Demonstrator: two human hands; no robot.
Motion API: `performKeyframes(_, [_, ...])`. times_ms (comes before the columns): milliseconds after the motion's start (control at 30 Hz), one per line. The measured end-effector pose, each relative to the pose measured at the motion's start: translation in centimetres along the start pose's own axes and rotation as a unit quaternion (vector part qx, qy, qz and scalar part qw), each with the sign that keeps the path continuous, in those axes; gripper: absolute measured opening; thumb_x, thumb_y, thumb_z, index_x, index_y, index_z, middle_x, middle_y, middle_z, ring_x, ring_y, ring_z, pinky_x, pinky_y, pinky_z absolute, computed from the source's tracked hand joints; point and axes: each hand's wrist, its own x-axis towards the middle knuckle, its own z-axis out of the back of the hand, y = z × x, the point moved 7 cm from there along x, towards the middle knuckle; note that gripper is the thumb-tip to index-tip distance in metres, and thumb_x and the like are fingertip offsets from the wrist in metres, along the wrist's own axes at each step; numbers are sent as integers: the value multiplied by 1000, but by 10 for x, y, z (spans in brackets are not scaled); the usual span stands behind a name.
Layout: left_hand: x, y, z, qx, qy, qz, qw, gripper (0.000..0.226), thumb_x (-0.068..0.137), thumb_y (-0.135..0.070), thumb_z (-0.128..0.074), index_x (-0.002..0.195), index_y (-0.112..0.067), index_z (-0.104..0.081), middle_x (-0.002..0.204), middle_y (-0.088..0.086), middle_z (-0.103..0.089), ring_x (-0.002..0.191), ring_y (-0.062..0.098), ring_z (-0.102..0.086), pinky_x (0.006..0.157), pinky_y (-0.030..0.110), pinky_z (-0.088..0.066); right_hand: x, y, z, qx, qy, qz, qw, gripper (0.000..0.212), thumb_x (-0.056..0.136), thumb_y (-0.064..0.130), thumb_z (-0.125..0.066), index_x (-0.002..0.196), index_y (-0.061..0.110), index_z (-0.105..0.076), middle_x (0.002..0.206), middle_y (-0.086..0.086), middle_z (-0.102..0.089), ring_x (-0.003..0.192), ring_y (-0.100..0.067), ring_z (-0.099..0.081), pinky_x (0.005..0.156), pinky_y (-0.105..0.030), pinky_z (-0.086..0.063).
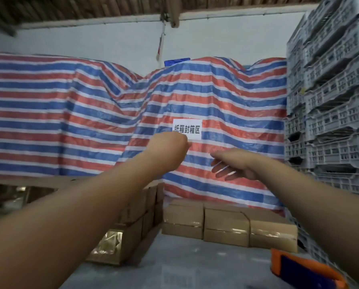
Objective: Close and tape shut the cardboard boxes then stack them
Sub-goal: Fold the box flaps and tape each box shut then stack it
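Both forearms outstretched, left hand (170,146) fisted, right hand (230,165) loose.

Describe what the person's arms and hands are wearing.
Nothing shows on either: both forearms are bare to the frame edge, with no sleeves, gloves, watch or rings visible. The left hand and right hand are bare as well.
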Motion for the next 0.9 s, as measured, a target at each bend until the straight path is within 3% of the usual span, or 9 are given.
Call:
performKeyframes(100, [-10,32,4,65,11,-5,998,39,105,-27,-40,66,-26,-39,66,0,-45,57,18,-49,55,34,-50,3,24,-34,-6,19,35,999,39,100,48,-52,102,13,-70,97,-4,-76,87,-18,-72,74,-31,-56])
performKeyframes(233, [-25,82,-4,88,60,52,993,46,102,-52,-30,76,-21,-53,59,0,-47,50,16,-48,44,31,-41,11,47,-77,-20,31,78,996,39,101,43,-51,106,9,-69,100,-5,-73,89,-17,-69,78,-31,-55])
performKeyframes(333, [-39,120,-12,68,53,107,991,43,102,-47,-40,74,-19,-59,60,-1,-47,51,13,-46,46,28,-38,16,63,-107,-31,42,103,993,37,101,41,-51,105,9,-68,100,-3,-72,93,-16,-67,77,-30,-53])
performKeyframes(467, [-58,156,-33,59,67,118,989,22,101,-36,-50,103,-19,-64,91,1,-63,80,19,-61,65,30,-46,18,86,-142,-24,48,132,990,33,101,34,-51,86,6,-59,86,-7,-58,78,-21,-51,69,-35,-42])
performKeyframes(533, [-67,170,-47,65,91,134,985,20,101,-34,-50,107,-20,-63,86,-1,-60,77,18,-61,69,33,-54,20,94,-157,-31,39,143,989,37,101,31,-50,70,12,-42,68,-5,-41,61,-19,-37,67,-36,-36])
performKeyframes(633, [-77,188,-76,98,122,163,974,48,101,-16,-49,145,-32,-38,77,-2,-49,63,13,-52,49,27,-44,26,100,-177,-61,28,165,984,40,101,36,-50,67,17,-40,63,2,-36,57,-15,-37,65,-30,-39])
performKeyframes(700, [-83,196,-91,104,138,174,969,46,104,-29,-39,147,-44,-33,71,-2,-49,57,11,-49,43,25,-34,29,100,-194,-77,39,179,980,29,100,42,-52,86,16,-52,77,3,-49,69,-12,-47,64,-26,-40])
performKeyframes(800, [-94,208,-116,104,177,185,961,66,97,-60,-7,116,-32,-64,75,-5,-59,76,11,-59,80,34,-49,33,95,-219,-96,67,191,975,44,95,48,-58,130,22,-53,122,2,-59,99,-14,-53,78,-27,-42])
performKeyframes(900, [-105,221,-143,114,217,176,953,62,96,-66,-21,134,-28,-51,139,2,-54,134,24,-43,116,51,-23,38,87,-249,-135,102,199,965,49,92,51,-62,133,25,-52,131,1,-57,106,-16,-55,88,-31,-50])
